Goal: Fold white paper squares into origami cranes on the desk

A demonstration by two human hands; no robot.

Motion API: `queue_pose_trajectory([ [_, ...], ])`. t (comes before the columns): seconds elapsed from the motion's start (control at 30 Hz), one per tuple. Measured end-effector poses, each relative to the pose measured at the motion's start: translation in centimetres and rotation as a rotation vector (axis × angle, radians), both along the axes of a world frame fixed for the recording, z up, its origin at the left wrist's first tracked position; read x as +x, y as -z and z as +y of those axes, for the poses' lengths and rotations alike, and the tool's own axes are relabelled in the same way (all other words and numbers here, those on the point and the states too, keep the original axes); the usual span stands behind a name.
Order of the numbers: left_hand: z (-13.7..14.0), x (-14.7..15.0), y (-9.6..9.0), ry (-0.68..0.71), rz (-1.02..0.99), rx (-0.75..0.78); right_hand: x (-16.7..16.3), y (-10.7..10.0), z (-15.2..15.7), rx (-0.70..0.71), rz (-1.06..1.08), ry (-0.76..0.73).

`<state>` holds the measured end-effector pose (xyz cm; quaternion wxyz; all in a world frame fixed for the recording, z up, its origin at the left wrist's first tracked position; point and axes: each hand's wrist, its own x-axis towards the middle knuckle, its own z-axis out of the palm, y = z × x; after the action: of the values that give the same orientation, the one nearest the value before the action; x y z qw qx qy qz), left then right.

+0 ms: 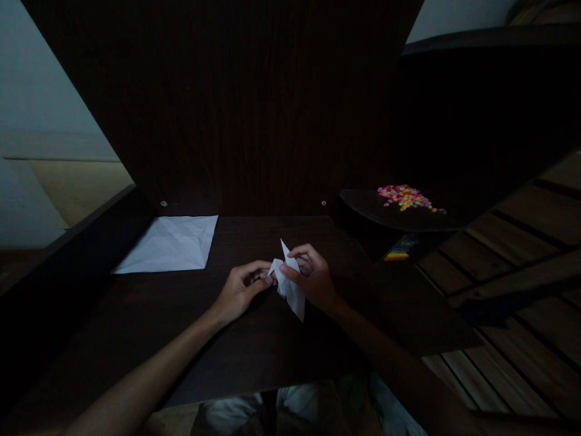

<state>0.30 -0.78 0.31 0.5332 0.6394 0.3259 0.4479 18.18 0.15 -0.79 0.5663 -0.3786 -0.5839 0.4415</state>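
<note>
A white origami crane (293, 292), with pointed wings and a small bent tip, is held above the dark desk (218, 345). My right hand (313, 275) grips its body from the right, the thumb lying across the near side and the other fingers behind. From the left, my left hand (242, 290) pinches close to the bent tip with thumb and forefinger. Its remaining fingers curl in and are partly hidden. Flat on the desk at the back left lies a creased white sheet of paper (170, 245).
Small bright pink, yellow and red pieces (406, 198) lie heaped on a curved dark shelf (372, 206) at the right. A tall dark panel (254, 109) rises behind the desk, and a low side board (77, 242) borders its left. Wooden slats (521, 254) show at the right.
</note>
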Motion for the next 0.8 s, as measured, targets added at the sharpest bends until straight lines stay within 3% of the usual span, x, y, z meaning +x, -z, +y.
queue_pose_trajectory([
  [0.2, -0.14, -0.03, -0.19, -0.096, 0.022, 0.020, 0.17, -0.38, -0.22, 0.068, -0.075, 0.129],
  [0.43, 0.19, 0.30, 0.07, -0.189, 0.120, 0.096, 0.29, 0.01, -0.36, 0.116, -0.097, 0.127],
  [0.8, -0.33, 0.17, 0.42, -0.394, 0.326, 0.553, 0.02, -0.16, -0.61, 0.117, -0.124, 0.034],
])
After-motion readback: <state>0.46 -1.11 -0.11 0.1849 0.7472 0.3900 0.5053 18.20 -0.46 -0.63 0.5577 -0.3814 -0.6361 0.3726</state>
